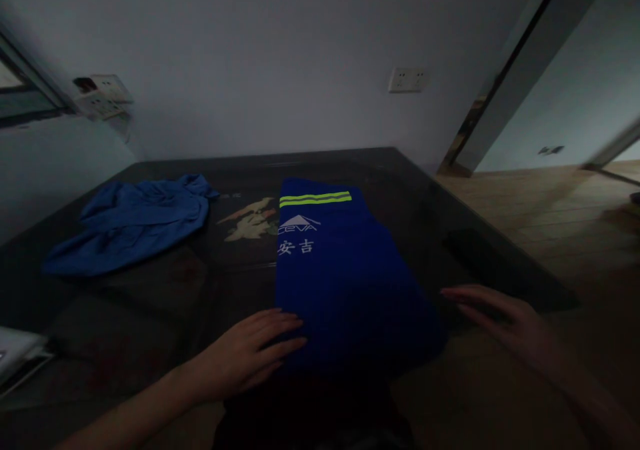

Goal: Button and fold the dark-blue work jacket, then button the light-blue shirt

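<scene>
A dark blue work garment (335, 270), folded into a long shape, lies on the dark table (240, 303). It bears a yellow-green reflective strip, a white CEVA logo and two white characters. My left hand (255, 347) rests on its near left edge, fingers extended and slightly apart. Off the garment's right side hovers my right hand (493, 313), holding nothing, with thumb and fingers apart. The garment's near end is in deep shadow.
A crumpled lighter blue cloth garment (145, 217) lies at the table's far left. A white object (23, 357) sits at the near left. Wall sockets (407, 80) are on the wall behind. Wooden floor (530, 203) extends to the right of the table.
</scene>
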A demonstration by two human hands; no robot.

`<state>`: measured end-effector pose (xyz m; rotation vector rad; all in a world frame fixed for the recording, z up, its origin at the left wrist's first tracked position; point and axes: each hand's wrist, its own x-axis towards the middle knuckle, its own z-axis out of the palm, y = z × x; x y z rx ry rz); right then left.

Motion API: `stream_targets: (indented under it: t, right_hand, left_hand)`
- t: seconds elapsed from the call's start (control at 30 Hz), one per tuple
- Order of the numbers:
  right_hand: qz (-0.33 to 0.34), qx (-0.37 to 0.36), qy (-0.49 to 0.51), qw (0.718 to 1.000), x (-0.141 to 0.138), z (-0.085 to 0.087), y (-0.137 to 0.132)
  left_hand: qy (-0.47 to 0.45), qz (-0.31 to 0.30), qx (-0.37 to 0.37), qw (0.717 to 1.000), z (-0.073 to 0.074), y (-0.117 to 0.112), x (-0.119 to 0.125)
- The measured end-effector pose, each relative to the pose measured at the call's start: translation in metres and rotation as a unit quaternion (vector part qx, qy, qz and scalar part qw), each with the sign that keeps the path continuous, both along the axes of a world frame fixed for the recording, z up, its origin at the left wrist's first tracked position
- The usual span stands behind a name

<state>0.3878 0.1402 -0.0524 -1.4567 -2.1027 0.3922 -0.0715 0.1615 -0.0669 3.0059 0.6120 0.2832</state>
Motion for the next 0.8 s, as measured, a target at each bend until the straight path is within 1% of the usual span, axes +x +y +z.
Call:
stream_targets:
  t: [0.07,0.13,0.23,0.3,0.4,0.47,0.53,0.67,0.73,0.8]
  right_hand:
    - [0.009,0.019,-0.057,0.998,0.012,-0.022,-0.018]
    - [0.033,0.052,-0.134,0.989,0.015,-0.047,-0.026]
    - [0.029,0.135,-0.235,0.962,0.009,-0.079,-0.023]
    - [0.003,0.188,-0.265,0.946,0.002,-0.091,-0.018]
    - [-0.051,0.246,-0.264,0.931,-0.011,-0.097,-0.013]
    - [-0.064,0.27,-0.25,0.928,-0.018,-0.095,-0.012]
    - [-0.035,0.278,-0.233,0.931,-0.024,-0.094,-0.013]
    - [0.068,0.277,-0.205,0.936,-0.026,-0.097,-0.02]
    - [0.106,0.262,-0.21,0.936,-0.024,-0.097,-0.024]
    - [0.135,0.244,-0.222,0.934,-0.023,-0.093,-0.026]
  left_hand:
    - [0.031,0.003,0.034,0.999,-0.009,-0.012,-0.004]
    - [0.055,0.022,0.072,0.996,-0.019,-0.019,-0.002]
    - [0.066,0.093,0.124,0.986,-0.031,-0.023,0.005]
    - [0.069,0.144,0.147,0.976,-0.036,-0.024,0.011]
    - [0.078,0.186,0.161,0.966,-0.039,-0.026,0.018]
    - [0.072,0.193,0.165,0.964,-0.04,-0.028,0.022]
    - [0.05,0.176,0.174,0.968,-0.04,-0.03,0.027]
    - [0.011,0.103,0.183,0.978,-0.037,-0.033,0.036]
    - [0.005,0.067,0.169,0.983,-0.033,-0.034,0.036]
    - [-0.009,0.007,0.14,0.99,-0.026,-0.033,0.033]
